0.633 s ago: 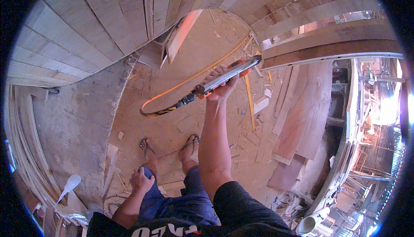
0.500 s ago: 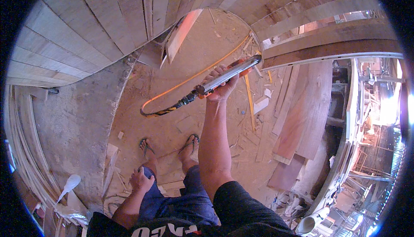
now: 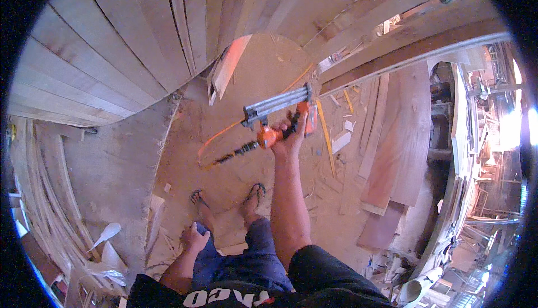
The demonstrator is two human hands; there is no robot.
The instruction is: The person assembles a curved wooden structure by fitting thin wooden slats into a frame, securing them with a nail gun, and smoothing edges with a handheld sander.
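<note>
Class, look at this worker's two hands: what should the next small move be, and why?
Probably a small move of the right hand, bringing the nail gun toward the wooden planking ahead: that hand grips the tool, whose working end seems to face that way, while the left hand rests empty on the left leg.

Nailer (image 3: 277,105) turned — side-on, more orange showing

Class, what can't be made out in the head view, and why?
In the head view:
Gun-shaped tool, grip: partly covered by right hand.
Orange hose, far end: hidden behind upper-right planks.
Left hand, palm: turned away from the camera.
Bright background, far right: washed out by glare.
</note>
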